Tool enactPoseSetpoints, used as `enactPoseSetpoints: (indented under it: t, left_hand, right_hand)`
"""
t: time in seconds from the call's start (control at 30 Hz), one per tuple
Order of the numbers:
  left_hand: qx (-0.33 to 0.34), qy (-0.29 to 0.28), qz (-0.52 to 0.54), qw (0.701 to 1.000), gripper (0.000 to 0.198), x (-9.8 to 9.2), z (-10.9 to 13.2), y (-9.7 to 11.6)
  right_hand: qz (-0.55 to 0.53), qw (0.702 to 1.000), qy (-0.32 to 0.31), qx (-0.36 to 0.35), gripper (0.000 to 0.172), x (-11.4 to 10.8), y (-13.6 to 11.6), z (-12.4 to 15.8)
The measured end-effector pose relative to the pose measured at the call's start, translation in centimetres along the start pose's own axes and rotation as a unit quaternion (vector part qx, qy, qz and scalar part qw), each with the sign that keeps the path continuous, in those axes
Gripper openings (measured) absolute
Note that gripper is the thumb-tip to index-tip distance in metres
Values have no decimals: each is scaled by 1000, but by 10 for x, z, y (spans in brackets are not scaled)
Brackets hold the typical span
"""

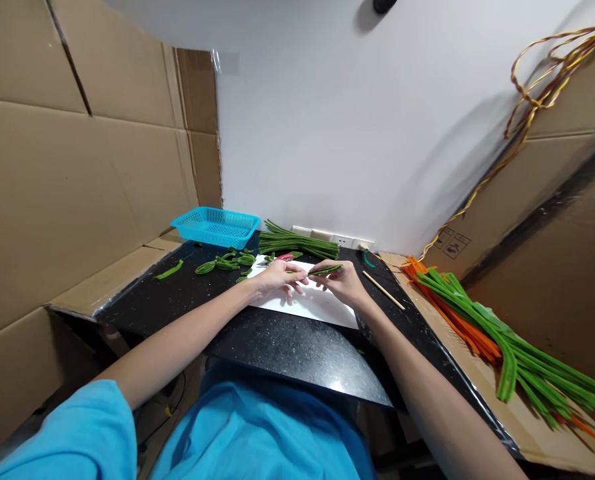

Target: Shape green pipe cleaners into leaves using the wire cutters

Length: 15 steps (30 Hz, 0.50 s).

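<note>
My left hand (pixel 278 279) and my right hand (pixel 344 283) meet over a white sheet (pixel 322 310) on the black table. Between them is a dark green pipe cleaner piece (pixel 327 270), pinched in the fingertips of both hands; its left end is partly covered by fingers. Just behind my left hand lies a red-handled tool (pixel 284 257), its kind unclear. Several looped, leaf-like green pieces (pixel 226 261) are scattered to the left. A bundle of dark green pipe cleaners (pixel 297 241) rests behind the sheet.
At the back left stands a blue plastic basket (pixel 217 230). A thin wooden stick (pixel 383 290) lies right of the sheet. Bright green stems (pixel 497 333) and orange stems (pixel 470 333) are piled on cardboard at the right. Twisted yellow-brown wire (pixel 532 103) hangs above, beside a cardboard wall.
</note>
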<state>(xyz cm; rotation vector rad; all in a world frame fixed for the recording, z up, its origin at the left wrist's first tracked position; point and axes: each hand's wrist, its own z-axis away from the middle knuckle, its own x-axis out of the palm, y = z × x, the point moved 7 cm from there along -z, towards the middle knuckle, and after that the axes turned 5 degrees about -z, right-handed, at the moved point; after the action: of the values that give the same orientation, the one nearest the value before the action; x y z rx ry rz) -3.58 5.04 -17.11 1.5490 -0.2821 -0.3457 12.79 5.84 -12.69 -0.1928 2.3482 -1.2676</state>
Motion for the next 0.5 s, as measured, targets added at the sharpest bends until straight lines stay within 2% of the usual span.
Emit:
enactPoseSetpoints:
  t: [0.33, 0.5]
  left_hand:
    - [3, -4, -3, 1000, 43, 2, -2, -4]
    - [25, 5, -9, 1000, 42, 2, -2, -2]
  right_hand:
    - [-29, 1000, 5, 1, 46, 2, 2, 2]
    - [-71, 996, 50, 35, 49, 6, 8, 2]
